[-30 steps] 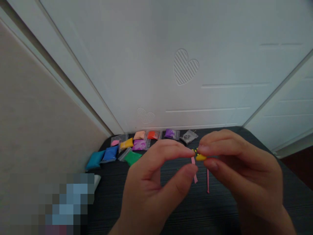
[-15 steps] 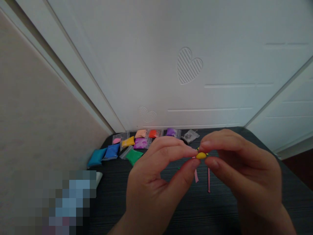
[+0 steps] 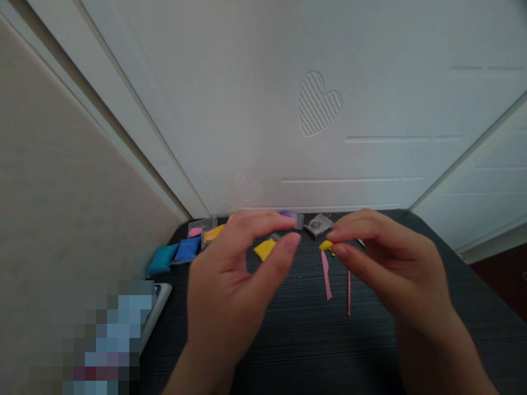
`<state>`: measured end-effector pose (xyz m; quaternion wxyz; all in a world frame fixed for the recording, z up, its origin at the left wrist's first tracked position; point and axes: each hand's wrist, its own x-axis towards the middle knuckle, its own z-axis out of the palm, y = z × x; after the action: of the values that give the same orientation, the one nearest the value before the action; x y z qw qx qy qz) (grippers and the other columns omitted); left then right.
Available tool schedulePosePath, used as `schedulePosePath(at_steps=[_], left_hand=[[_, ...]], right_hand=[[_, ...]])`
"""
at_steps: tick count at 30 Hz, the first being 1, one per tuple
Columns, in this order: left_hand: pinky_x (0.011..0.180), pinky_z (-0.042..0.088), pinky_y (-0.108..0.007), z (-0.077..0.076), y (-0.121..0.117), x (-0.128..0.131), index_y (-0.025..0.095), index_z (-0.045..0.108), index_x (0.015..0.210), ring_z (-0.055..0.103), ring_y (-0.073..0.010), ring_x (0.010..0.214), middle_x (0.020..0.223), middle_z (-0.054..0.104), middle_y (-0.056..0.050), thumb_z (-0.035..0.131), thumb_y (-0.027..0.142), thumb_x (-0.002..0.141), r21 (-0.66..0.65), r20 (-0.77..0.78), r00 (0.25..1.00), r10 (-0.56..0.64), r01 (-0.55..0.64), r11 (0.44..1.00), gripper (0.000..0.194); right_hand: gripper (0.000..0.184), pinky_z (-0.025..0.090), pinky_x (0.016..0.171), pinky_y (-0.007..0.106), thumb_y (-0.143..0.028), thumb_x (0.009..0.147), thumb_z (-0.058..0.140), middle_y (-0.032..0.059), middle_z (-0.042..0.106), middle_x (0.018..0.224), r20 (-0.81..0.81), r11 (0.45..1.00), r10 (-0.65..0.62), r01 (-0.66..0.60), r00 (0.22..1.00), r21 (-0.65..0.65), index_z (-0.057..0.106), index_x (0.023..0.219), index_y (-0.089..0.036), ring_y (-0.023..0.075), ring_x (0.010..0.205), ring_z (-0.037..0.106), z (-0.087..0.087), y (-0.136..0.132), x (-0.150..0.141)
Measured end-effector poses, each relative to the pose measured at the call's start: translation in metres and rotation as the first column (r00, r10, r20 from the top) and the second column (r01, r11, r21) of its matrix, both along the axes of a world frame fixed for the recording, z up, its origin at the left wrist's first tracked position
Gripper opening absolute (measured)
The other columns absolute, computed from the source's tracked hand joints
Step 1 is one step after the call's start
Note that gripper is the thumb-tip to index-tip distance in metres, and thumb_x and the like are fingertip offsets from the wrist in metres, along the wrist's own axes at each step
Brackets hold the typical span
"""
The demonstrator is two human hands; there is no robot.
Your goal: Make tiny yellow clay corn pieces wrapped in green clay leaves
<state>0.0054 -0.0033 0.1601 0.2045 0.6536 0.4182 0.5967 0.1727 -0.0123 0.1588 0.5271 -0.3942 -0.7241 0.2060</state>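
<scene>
My right hand pinches a small yellow clay piece between thumb and forefinger, above the dark striped table. My left hand hovers just left of it. Its fingers are curved and slightly apart, and it holds nothing. Through the gap under its forefinger a yellow clay packet shows on the table. Two thin pink clay strips lie on the table below the yellow piece.
Small bags of coloured clay lie along the table's far edge: teal, blue, pink, orange-yellow, purple and grey. A white cabinet with heart reliefs stands behind. A blurred object sits at lower left.
My left hand has let go of the yellow piece and drawn away to the left. My right hand keeps the piece and has risen slightly.
</scene>
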Motion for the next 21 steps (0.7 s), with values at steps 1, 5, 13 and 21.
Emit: schedulePosePath(at_steps=[1,5,13,21], left_hand=[[0.078,0.046,-0.027,0.0,0.005,-0.004,0.022,0.066,0.082,0.059,-0.0139,0.081,0.083,0.065,0.001,0.06,0.018,0.073,0.014,0.037,0.999,0.034,-0.035,0.999,0.011],[0.065,0.044,-0.022,-0.004,0.029,-0.022,0.021,0.067,0.077,0.057,-0.0097,0.068,0.072,0.064,0.002,0.061,0.019,0.073,0.073,0.232,0.962,0.141,-0.162,0.984,0.008],[0.07,0.046,-0.029,-0.016,0.059,-0.065,0.021,0.068,0.078,0.059,-0.0139,0.077,0.078,0.065,0.0,0.062,0.025,0.072,-0.009,0.375,0.921,0.109,-0.114,0.993,0.009],[0.068,0.048,-0.03,-0.023,0.068,-0.084,0.028,0.066,0.077,0.06,-0.0156,0.082,0.083,0.065,0.002,0.058,0.033,0.074,-0.084,0.326,0.937,0.124,-0.102,0.991,0.01]], right_hand=[[0.014,0.045,0.071,0.026,-0.015,0.076,0.059,0.0006,0.061,0.084,0.02,1.0,0.011,-0.011,1.0,-0.019,0.062,0.087,-0.023,0.0124,0.08,0.057,-0.003,0.002,0.0],[0.011,0.043,0.071,0.024,-0.021,0.079,0.056,0.0001,0.062,0.082,0.164,0.973,0.163,-0.131,0.973,-0.19,0.062,0.088,-0.02,0.0104,0.078,0.056,-0.031,0.01,-0.005],[0.016,0.042,0.065,0.023,-0.026,0.081,0.051,0.0009,0.062,0.08,0.396,0.798,0.457,-0.171,0.797,-0.577,0.063,0.088,-0.02,0.0107,0.072,0.055,-0.12,0.01,-0.015],[0.013,0.035,0.076,0.027,-0.025,0.081,0.051,-0.0034,0.063,0.074,0.541,0.851,0.461,-0.178,0.704,-0.494,0.062,0.087,-0.022,0.0096,0.07,0.055,-0.137,0.014,-0.022]])
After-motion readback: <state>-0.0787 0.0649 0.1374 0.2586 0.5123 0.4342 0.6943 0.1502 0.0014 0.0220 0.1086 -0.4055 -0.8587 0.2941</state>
